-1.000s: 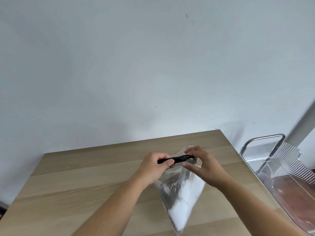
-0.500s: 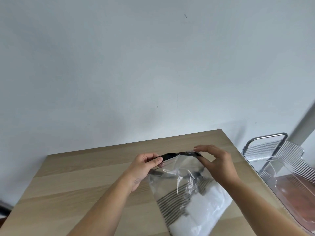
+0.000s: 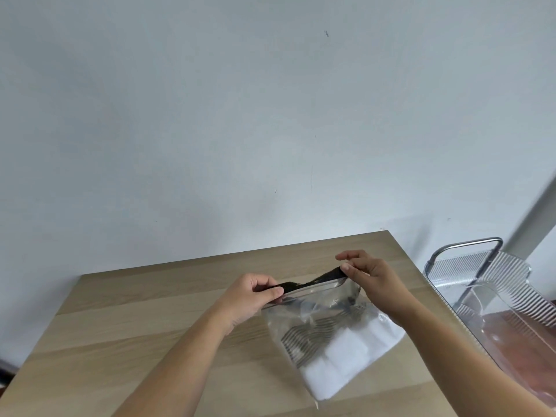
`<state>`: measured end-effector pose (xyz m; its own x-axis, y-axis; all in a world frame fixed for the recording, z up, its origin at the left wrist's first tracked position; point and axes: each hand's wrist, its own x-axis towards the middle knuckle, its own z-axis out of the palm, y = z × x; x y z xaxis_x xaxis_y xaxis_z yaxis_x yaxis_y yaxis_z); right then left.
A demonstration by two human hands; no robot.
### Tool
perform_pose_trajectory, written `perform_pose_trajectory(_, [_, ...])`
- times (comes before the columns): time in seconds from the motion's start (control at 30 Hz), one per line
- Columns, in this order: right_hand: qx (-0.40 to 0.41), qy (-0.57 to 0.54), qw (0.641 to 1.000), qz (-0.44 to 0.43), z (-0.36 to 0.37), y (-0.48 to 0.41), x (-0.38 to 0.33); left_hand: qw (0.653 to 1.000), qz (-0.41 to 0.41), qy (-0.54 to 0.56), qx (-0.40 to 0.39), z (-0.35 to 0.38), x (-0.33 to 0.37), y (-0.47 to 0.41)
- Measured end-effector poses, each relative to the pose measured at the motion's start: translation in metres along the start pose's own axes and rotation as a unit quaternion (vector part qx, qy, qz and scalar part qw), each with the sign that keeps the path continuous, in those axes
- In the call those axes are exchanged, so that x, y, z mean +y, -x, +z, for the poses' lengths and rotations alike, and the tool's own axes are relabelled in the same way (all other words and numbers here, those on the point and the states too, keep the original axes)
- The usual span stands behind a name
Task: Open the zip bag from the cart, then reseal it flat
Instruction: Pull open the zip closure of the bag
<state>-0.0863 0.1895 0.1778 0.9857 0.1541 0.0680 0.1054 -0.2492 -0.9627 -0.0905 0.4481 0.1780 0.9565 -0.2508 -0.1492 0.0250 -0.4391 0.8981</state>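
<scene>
Two hands [image 3: 251, 296] [image 3: 377, 281], one zip bag [image 3: 325, 329], one table [image 3: 135, 326], one clear cart [image 3: 496, 296]

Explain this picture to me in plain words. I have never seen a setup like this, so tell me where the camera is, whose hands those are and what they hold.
The camera sits on a person's head, looking forward and down, so the two bare arms belong to the wearer. There is no machine. The left hand and the right hand each pinch one end of the black zip strip of a clear zip bag. Inside lies folded white cloth with grey stripes. The bag rests on a wooden table. At the right stands a clear plastic cart with a metal handle.
</scene>
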Motion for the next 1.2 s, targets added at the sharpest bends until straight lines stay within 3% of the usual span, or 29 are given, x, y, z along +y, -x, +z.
perform_pose_trajectory(0.2, [0.006, 0.051, 0.998, -0.023, 0.014, 0.000, -0.001, 0.997, 0.046, -0.062, 0.026, 0.027, 0.028, -0.007])
perform_pose_trajectory(0.37, [-0.029, 0.092, 0.994, -0.046, 0.011, 0.008, 0.002, 0.998, 0.047, 0.012, 0.030, 0.031, 0.031, -0.007])
perform_pose_trajectory(0.53, [0.081, 0.133, 0.984, -0.087, 0.005, 0.011, 0.009, 0.994, 0.037, 0.099, -0.001, 0.023, 0.031, -0.001])
perform_pose_trajectory(0.83, [0.129, 0.087, 0.981, -0.119, -0.001, 0.009, 0.005, 0.990, 0.030, 0.135, -0.015, 0.009, 0.022, 0.001])
perform_pose_trajectory(0.97, [0.102, 0.077, 0.986, -0.107, -0.002, 0.005, 0.002, 0.993, 0.030, 0.109, -0.019, 0.009, 0.020, 0.001])
perform_pose_trajectory(1.2, [-0.016, 0.084, 0.995, -0.058, -0.009, -0.001, -0.003, 0.999, 0.036, 0.020, -0.002, 0.006, 0.012, -0.005])
